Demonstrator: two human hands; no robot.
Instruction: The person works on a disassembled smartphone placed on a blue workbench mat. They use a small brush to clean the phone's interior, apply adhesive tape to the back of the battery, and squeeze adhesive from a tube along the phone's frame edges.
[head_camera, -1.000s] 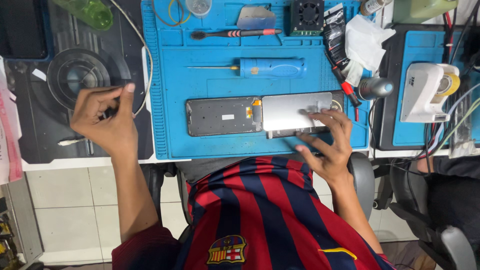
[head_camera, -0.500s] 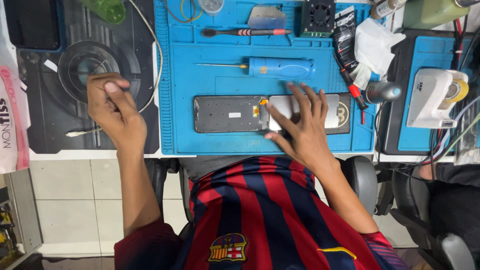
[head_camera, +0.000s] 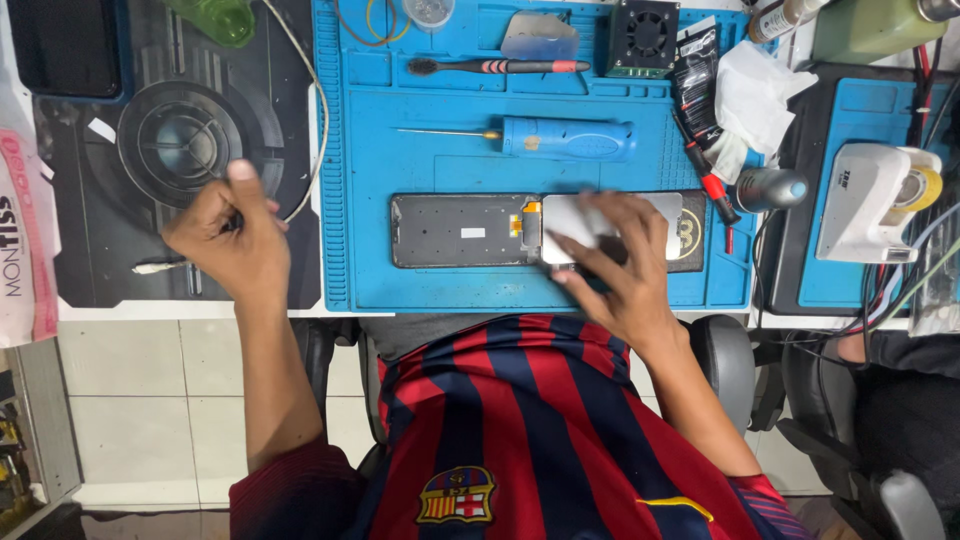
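The desk is carrying two work surfaces side by side: a blue repair mat (head_camera: 440, 270) in the middle and a black mat (head_camera: 80, 250) toward the left edge. The right hand (head_camera: 615, 270) is lying flat, fingers spread apart, on the silvery right half of an opened phone (head_camera: 545, 230), which is resting near the front edge of the blue repair mat, its dark left half exposed. The left hand (head_camera: 235, 240) is hovering over the black mat's front portion with fingers curled together (whether it is pinching something small cannot be told).

Behind the phone, a blue-handled screwdriver (head_camera: 545, 138) is lying parallel to it. Toward the mat's rear edge, a red-gripped brush (head_camera: 500, 67), a metal scraper (head_camera: 540, 35) and a small black fan (head_camera: 643, 35) are sitting in a row. A white cable (head_camera: 318, 110) is running along the black mat's right edge. A white tape dispenser (head_camera: 880, 200) is standing near the desk's right edge, with crumpled white tissue (head_camera: 750, 95) beside the blue mat's rear right corner.

Below the desk's front edge, pale floor tiles (head_camera: 130, 400) are showing, and the person is sitting in a red-and-blue striped shirt (head_camera: 520, 430).
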